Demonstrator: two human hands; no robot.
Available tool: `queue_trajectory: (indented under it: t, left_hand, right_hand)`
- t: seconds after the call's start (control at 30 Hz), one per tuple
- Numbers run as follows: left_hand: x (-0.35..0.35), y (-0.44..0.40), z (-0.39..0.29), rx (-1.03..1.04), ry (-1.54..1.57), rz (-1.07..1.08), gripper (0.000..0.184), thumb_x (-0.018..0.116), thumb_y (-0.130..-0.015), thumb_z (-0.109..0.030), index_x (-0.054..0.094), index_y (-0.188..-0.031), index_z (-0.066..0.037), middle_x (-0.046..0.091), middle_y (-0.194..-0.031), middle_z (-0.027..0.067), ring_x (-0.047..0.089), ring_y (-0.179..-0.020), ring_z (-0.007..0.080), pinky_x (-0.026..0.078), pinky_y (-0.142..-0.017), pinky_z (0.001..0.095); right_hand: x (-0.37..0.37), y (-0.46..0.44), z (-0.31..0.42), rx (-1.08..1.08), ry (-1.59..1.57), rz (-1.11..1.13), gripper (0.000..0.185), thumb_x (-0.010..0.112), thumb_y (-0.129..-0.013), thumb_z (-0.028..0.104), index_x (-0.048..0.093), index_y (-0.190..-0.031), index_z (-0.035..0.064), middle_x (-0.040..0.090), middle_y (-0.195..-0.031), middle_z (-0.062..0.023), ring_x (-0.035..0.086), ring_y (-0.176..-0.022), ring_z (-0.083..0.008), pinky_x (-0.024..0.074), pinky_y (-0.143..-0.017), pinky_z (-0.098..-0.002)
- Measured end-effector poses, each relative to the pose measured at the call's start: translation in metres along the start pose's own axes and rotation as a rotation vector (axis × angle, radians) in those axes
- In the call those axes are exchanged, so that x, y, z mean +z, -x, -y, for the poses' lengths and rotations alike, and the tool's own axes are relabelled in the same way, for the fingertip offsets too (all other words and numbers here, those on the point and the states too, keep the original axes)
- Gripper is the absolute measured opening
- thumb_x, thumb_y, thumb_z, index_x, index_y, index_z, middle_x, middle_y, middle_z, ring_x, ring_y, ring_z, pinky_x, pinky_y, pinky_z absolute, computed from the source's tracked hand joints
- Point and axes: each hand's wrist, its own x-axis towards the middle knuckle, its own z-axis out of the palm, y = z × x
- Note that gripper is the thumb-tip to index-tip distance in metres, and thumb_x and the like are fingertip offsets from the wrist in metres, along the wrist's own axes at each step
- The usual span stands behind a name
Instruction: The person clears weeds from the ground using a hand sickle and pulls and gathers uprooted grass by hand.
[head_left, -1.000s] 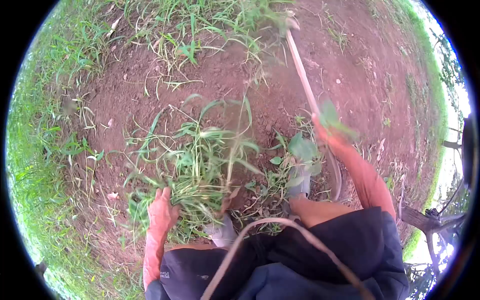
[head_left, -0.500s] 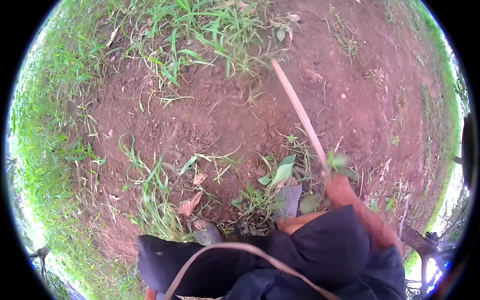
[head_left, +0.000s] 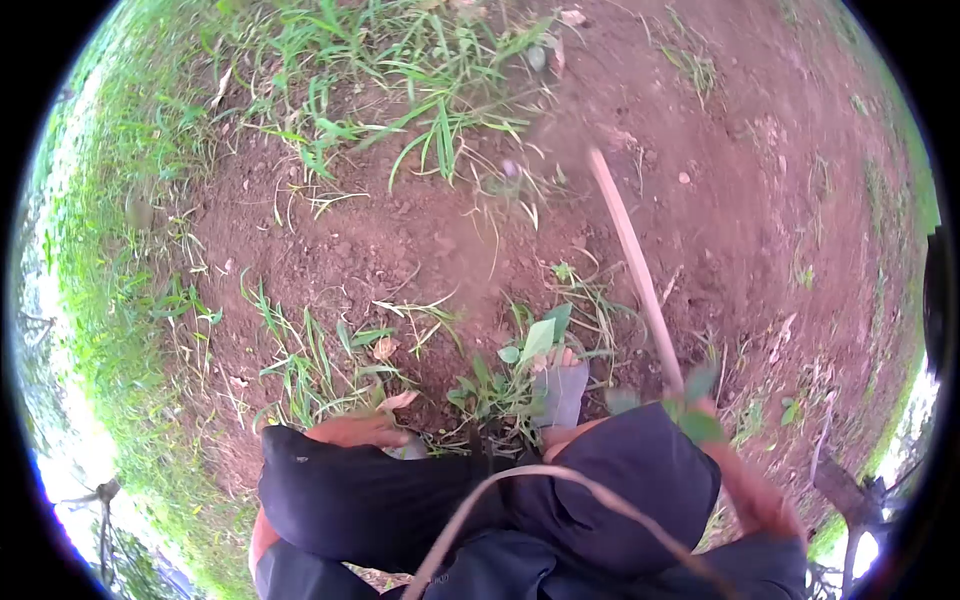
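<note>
A long, pale wooden stick [head_left: 637,265] slants up and away over the soil, its far end blurred by motion. My right hand [head_left: 700,412], partly covered by my right knee and by blurred green leaves [head_left: 700,425], is closed around its near end. Past my left knee, my left hand [head_left: 352,430] shows low over the ground with fingers stretched out. It is close to a dry brown leaf [head_left: 398,401] and a clump of grass [head_left: 310,375]. Nothing shows in its fingers, though the knee hides part of the hand.
My dark-clothed knees [head_left: 630,480] fill the lower middle, with a grey shoe [head_left: 562,392] beside leafy weeds [head_left: 485,390]. A strap [head_left: 560,475] loops across my lap. Taller grass [head_left: 440,125] grows ahead, denser grass [head_left: 120,250] at left. Bare brown soil [head_left: 740,220] spreads right.
My left hand has come into view beside my left knee. The stick's far end has shifted right and slightly nearer, while my right hand has moved a little right and closer to me.
</note>
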Motion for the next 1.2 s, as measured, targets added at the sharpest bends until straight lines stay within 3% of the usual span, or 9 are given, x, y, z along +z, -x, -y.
queue_trajectory:
  t: [0.03, 0.07, 0.1, 0.27, 0.33, 0.43, 0.73, 0.93, 1.2]
  left_hand:
    - [-0.006, -0.013, -0.007, 0.022, -0.033, 0.038, 0.053, 0.064, -0.087, -0.039, 0.057, -0.120, 0.002, 0.063, -0.099, 0.0171, 0.063, -0.087, 0.0317, 0.050, -0.084, 0.0456]
    - [-0.014, -0.032, -0.026, -0.473, 0.254, 0.222, 0.056, 0.062, -0.088, -0.044, 0.058, -0.122, 0.001, 0.063, -0.100, 0.0151, 0.063, -0.088, 0.0280, 0.050, -0.086, 0.0423]
    - [-0.024, -0.038, -0.032, -0.481, 0.238, 0.216, 0.056, 0.062, -0.088, -0.044, 0.058, -0.122, 0.001, 0.063, -0.100, 0.0151, 0.063, -0.088, 0.0280, 0.050, -0.086, 0.0423]
    - [-0.015, -0.003, -0.054, -0.352, 0.425, -0.084, 0.050, 0.063, -0.090, -0.038, 0.057, -0.127, -0.005, 0.058, -0.124, 0.0143, 0.056, -0.115, 0.0276, 0.044, -0.097, 0.0403]
    - [-0.023, -0.010, -0.074, -0.134, 0.268, 0.220, 0.049, 0.062, -0.091, -0.035, 0.055, -0.129, -0.004, 0.054, -0.131, 0.0157, 0.050, -0.122, 0.0278, 0.039, -0.103, 0.0416]
    - [-0.015, 0.010, -0.120, -0.062, 0.426, 0.147, 0.041, 0.064, -0.091, -0.030, 0.059, -0.123, -0.005, 0.058, -0.130, 0.0141, 0.052, -0.123, 0.0295, 0.039, -0.106, 0.0414]
    - [-0.064, -0.018, -0.180, 0.196, -0.082, 0.076, 0.039, 0.067, -0.088, -0.030, 0.058, -0.117, -0.006, 0.061, -0.117, 0.0140, 0.059, -0.105, 0.0340, 0.047, -0.091, 0.0431]
    - [-0.086, -0.074, -0.210, 0.016, -0.240, 0.425, 0.039, 0.063, -0.088, -0.029, 0.056, -0.117, -0.004, 0.064, -0.104, 0.0173, 0.062, -0.100, 0.0335, 0.048, -0.087, 0.0423]
    - [-0.105, -0.093, -0.185, 0.076, -0.316, 0.260, 0.055, 0.062, -0.089, -0.038, 0.051, -0.130, -0.003, 0.059, -0.124, 0.0189, 0.057, -0.116, 0.0334, 0.044, -0.098, 0.0419]
  right_hand:
    - [-0.019, -0.009, 0.040, 0.021, -0.137, 0.027, 0.029, 0.068, -0.085, 0.017, 0.062, -0.110, 0.0042, 0.067, -0.091, -0.0075, 0.065, -0.076, -0.0140, 0.0520, -0.064, -0.0307]
    - [-0.020, -0.037, 0.039, -0.379, -0.802, 0.110, 0.028, 0.069, -0.083, 0.017, 0.064, -0.108, 0.0041, 0.067, -0.083, -0.0045, 0.063, -0.073, -0.0127, 0.0506, -0.063, -0.0298]
    - [-0.022, -0.098, 0.050, -0.926, -0.404, -0.080, 0.034, 0.065, -0.090, 0.033, 0.065, -0.097, 0.0004, 0.062, -0.074, -0.0005, 0.059, -0.065, -0.0119, 0.0459, -0.057, -0.0280]
    - [-0.062, -0.132, 0.220, -0.392, -0.439, 0.021, 0.039, 0.051, -0.097, 0.036, 0.063, -0.099, -0.0016, 0.047, -0.060, 0.0013, 0.048, -0.049, -0.0114, 0.0404, -0.045, -0.0289]
    - [-0.067, -0.129, 0.208, -0.515, -0.577, 0.010, 0.042, 0.048, -0.098, 0.039, 0.063, -0.109, 0.0002, 0.044, -0.060, 0.0025, 0.044, -0.044, -0.0108, 0.0380, -0.040, -0.0292]
    - [-0.067, -0.111, 0.151, -0.480, -0.600, 0.118, 0.044, 0.045, -0.100, 0.039, 0.062, -0.119, 0.0038, 0.043, -0.061, 0.0031, 0.043, -0.045, -0.0095, 0.0376, -0.040, -0.0277]
    - [0.002, -0.051, -0.032, -0.425, -0.014, -0.142, 0.039, 0.039, -0.102, 0.037, 0.053, -0.096, 0.0009, 0.057, -0.073, -0.0165, 0.059, -0.064, -0.0278, 0.0467, -0.059, -0.0418]
    - [-0.046, -0.107, 0.095, -0.571, -0.180, -0.157, 0.046, 0.042, -0.100, 0.044, 0.056, -0.091, 0.0005, 0.057, -0.065, -0.0128, 0.058, -0.056, -0.0260, 0.0455, -0.051, -0.0402]
    - [-0.092, -0.154, 0.255, -0.437, -0.702, -0.236, 0.041, 0.045, -0.097, 0.039, 0.052, -0.083, 0.0009, 0.051, -0.059, -0.0048, 0.055, -0.049, -0.0184, 0.0452, -0.045, -0.0360]
